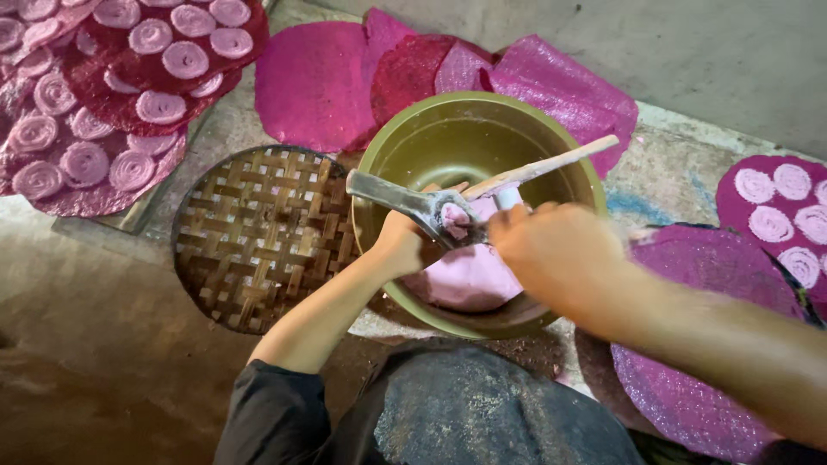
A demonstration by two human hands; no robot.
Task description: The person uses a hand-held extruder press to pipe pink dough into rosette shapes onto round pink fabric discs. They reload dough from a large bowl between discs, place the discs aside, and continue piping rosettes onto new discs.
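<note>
Over the olive bowl [405, 146] holding pink dough [469, 275], the left hand [401, 241] grips a metal press [413, 202] while the right hand [551, 250] holds a wooden stick [551, 162], a woven tray [258, 237] touching the bowl's left rim.

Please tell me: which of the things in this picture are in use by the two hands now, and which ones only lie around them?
In use:
- left hand holding the metal press tool
- right hand at the tool, near the wooden stick
- pink dough in the olive bowl

Lying about:
- woven bamboo tray
- pink round mats
- mats with pink coils
</note>
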